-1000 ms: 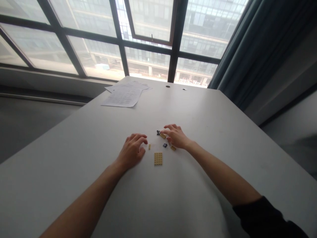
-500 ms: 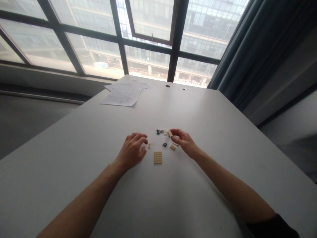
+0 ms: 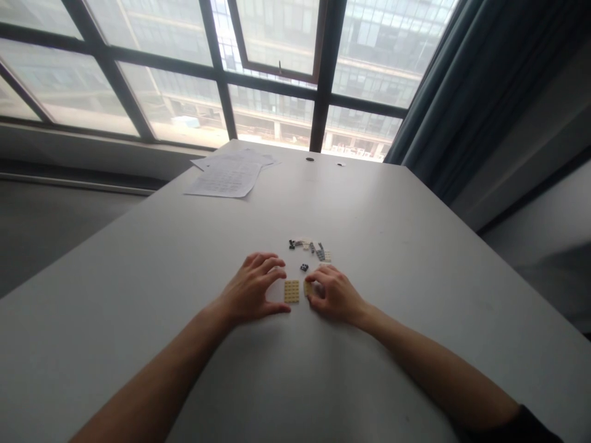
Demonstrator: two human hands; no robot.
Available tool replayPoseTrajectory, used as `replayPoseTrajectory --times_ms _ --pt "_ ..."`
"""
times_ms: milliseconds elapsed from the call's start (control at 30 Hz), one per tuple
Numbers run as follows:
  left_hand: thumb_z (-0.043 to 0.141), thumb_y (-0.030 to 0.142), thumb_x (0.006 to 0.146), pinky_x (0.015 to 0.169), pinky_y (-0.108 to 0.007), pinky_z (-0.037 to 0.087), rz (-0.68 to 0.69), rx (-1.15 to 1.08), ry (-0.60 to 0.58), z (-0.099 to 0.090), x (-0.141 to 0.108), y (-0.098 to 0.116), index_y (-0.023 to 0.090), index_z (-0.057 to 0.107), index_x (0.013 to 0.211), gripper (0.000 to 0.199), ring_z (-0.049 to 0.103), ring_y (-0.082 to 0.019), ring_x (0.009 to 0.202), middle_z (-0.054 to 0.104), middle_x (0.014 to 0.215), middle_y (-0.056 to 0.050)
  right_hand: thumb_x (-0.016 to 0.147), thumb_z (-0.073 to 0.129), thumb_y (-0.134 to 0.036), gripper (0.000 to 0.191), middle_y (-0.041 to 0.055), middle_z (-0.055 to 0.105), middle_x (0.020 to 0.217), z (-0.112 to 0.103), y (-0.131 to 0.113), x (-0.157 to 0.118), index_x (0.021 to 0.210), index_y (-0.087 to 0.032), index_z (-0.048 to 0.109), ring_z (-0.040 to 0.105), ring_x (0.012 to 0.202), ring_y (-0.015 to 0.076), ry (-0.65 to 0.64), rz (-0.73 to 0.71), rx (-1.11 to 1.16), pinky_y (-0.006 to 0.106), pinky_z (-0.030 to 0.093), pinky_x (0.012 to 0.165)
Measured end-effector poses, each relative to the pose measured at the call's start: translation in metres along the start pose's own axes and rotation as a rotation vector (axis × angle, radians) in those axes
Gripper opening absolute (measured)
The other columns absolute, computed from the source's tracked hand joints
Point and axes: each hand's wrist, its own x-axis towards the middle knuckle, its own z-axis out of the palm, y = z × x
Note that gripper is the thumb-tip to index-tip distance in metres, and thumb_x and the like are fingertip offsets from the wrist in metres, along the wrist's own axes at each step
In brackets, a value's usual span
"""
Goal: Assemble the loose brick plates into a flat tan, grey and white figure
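Observation:
A tan studded building plate [image 3: 292, 291] lies flat on the white table. My left hand [image 3: 253, 289] is open at its left side, thumb and fingers spread around the plate's near and far corners. On the other side, my right hand [image 3: 336, 294] pinches a smaller tan building brick [image 3: 308, 288] between thumb and fingers, just right of the plate and apart from it. Beyond the plate sits a small dark brick [image 3: 304, 267]. My left hand hides the spot where a small tan piece lay.
Farther back lie several small pieces: black ones [image 3: 292, 244], grey ones [image 3: 320, 251] and a pale plate [image 3: 327, 256]. Printed paper sheets [image 3: 226, 178] rest at the table's far left. Two round holes are near the far edge, below the window.
My right hand has come toward me and down with the tan brick, to beside the plate. My left hand has moved nearer and spread its fingers at the plate's left side.

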Motion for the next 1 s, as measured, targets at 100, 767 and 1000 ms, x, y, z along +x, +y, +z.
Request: replayPoseTrajectory --times_ms 100,767,1000 --pt "0.066 0.064 0.068 0.103 -0.048 0.028 0.001 0.015 -0.037 0.001 0.000 0.002 0.023 0.062 0.102 0.054 0.045 -0.031 0.118 0.059 0.119 -0.009 0.073 0.063 -0.015 0.029 0.0077 0.063 0.097 0.006 -0.003 0.002 0.102 -0.017 0.065 0.053 0.097 0.0213 -0.030 -0.011 -0.085 0.034 0.045 0.088" --pt "0.065 0.054 0.073 0.099 -0.044 0.032 0.002 -0.076 -0.073 0.002 0.002 0.006 0.024 0.065 0.100 0.040 0.048 -0.028 0.115 0.063 0.111 -0.007 0.077 0.065 -0.024 0.029 0.0071 0.061 0.099 0.013 -0.011 -0.005 0.105 -0.017 0.063 0.051 0.098 0.0218 -0.029 -0.018 -0.091 0.036 0.044 0.091" --pt "0.067 0.053 0.072 0.100 -0.044 0.032 0.008 -0.083 -0.072 0.005 0.001 0.006 0.023 0.064 0.107 0.046 0.048 -0.028 0.115 0.062 0.113 -0.008 0.076 0.068 -0.027 0.033 0.0077 0.060 0.101 0.010 -0.005 -0.008 0.108 -0.018 0.062 0.051 0.100 0.0221 -0.017 -0.003 -0.066 0.037 0.043 0.092"
